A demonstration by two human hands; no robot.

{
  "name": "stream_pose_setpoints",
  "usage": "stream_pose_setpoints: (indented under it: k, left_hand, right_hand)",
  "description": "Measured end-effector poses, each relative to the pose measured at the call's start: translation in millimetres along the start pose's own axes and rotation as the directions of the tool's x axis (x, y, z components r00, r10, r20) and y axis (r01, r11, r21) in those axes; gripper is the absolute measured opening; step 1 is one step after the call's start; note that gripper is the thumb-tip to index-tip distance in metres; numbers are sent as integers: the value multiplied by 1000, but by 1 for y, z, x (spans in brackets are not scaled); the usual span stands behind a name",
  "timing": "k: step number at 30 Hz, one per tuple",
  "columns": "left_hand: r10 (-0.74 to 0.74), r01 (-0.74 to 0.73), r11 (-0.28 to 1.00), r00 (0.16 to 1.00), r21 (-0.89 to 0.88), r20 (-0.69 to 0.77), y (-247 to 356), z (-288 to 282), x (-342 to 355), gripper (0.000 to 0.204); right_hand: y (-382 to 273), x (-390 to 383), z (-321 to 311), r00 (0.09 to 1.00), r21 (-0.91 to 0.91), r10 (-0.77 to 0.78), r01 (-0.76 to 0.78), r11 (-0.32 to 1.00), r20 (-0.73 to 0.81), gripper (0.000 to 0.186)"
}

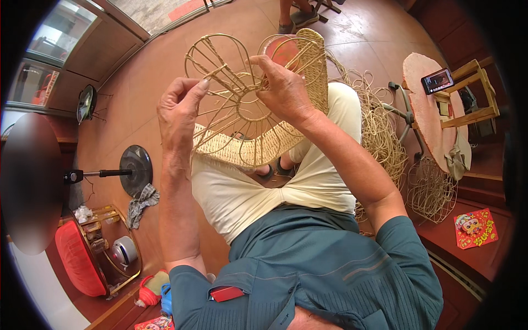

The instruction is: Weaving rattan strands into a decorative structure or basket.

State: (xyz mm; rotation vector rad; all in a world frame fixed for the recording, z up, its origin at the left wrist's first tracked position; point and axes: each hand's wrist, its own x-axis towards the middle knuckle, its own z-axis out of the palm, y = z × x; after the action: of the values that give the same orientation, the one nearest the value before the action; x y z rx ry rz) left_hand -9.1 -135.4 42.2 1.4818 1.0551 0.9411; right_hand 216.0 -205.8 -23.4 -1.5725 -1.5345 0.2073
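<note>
A basket frame (pixel 246 105) with petal-shaped loops around a small cord-wrapped ring is held above my lap. Tan braided weaving (pixel 314 71) covers its right side and lower edge, while the upper left loops are bare apart from some wrapped cord. My left hand (pixel 180 107) is closed at the left loops, thumb and fingers pinching what looks like a strand of cord (pixel 215 72) that runs to the spokes. My right hand (pixel 286 91) grips the frame just right of the ring, its index finger stretched over a loop.
A heap of loose cord (pixel 379 137) lies beside my right leg. Further right stands a round table (pixel 421 104) bearing a phone (pixel 437 81) and a wooden frame (pixel 476 93). A stand with a round base (pixel 136 170) is on the left. Another person's feet (pixel 302 19) show at the top.
</note>
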Motion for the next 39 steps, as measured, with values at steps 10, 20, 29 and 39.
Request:
stream_pose_setpoints:
  k: [10,20,29,39]
  left_hand:
    - [94,-86,988,994,-125,55,-15,-52,5,12]
    - [333,-21,711,890,703,-310,-85,-295,9,34]
    - [45,588,351,767,729,-640,-85,-427,-20,42]
    - [105,-79,885,994,459,-29,0,-33,-37,26]
  right_hand:
    - [1,-2,3,999,51,-29,31,998,-38,61]
    - [2,4,-2,1000,54,13,-12,998,-9,67]
    - [13,3,4,998,65,-39,42,997,-40,68]
    - [3,2,-3,999,61,43,-45,997,23,64]
